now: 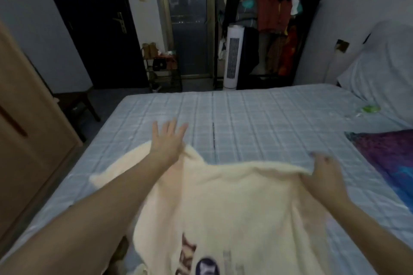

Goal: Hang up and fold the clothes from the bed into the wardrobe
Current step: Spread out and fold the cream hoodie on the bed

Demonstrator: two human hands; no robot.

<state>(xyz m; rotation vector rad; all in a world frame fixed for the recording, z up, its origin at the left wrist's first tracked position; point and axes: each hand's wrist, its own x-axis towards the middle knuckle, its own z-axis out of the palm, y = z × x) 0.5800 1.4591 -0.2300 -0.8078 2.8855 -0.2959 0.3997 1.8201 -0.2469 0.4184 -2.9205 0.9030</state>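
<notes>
Head view: cream T-shirt point(223, 207) lies spread on the bed point(257, 123), near edge, dark print at the bottom of frame. Left hand point(166, 140) rests on the shirt's far left corner, fingers straight and splayed, nothing gripped. Right hand point(324, 172) at the far right edge of the shirt, fingers curled and pinching the fabric; motion blur there, so the exact finger positions are unclear. Purple-blue cloth point(388, 156) lies on the bed to the right, apart from the shirt. Small green item point(369, 108) farther back, near the pillow point(384, 62). Wooden wardrobe door point(26, 140) at left. Across the room: open clothes rack point(274, 35) full of garments, white tower fan point(232, 58) just beside it, dark door point(93, 24).
</notes>
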